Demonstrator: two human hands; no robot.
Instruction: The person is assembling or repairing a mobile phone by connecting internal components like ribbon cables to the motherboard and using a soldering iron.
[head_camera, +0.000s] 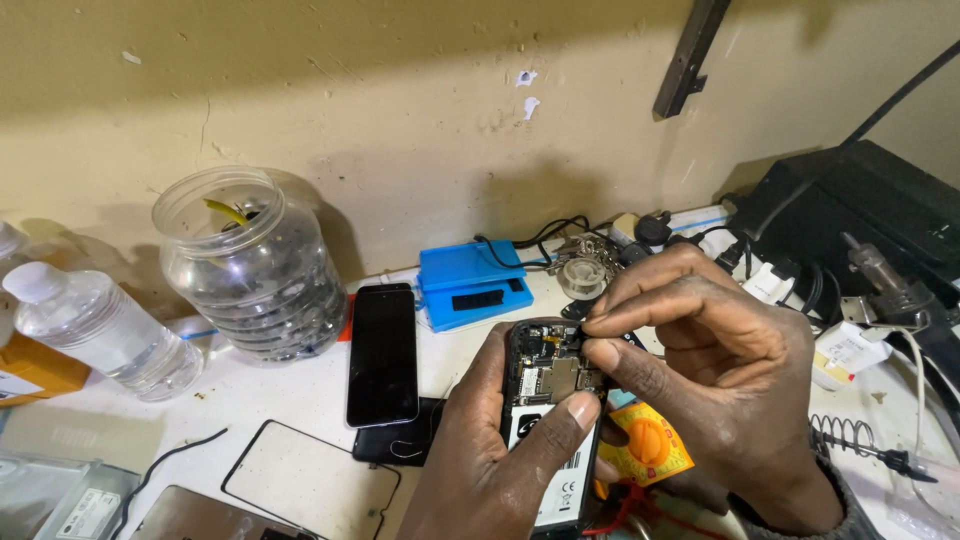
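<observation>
My left hand grips an opened black phone with its back cover off, thumb lying across the white label over its battery. The circuit board and metal shields show at the phone's top. My right hand pinches at the upper right corner of the board with thumb and forefinger; whatever sits between the fingertips is too small to make out. Under the phone lies a yellow multimeter with red leads.
A dark-screened phone lies flat on the white bench, next to a clear plastic jar and a water bottle. A blue box, a glass screen panel, cables and a black unit crowd the back and right.
</observation>
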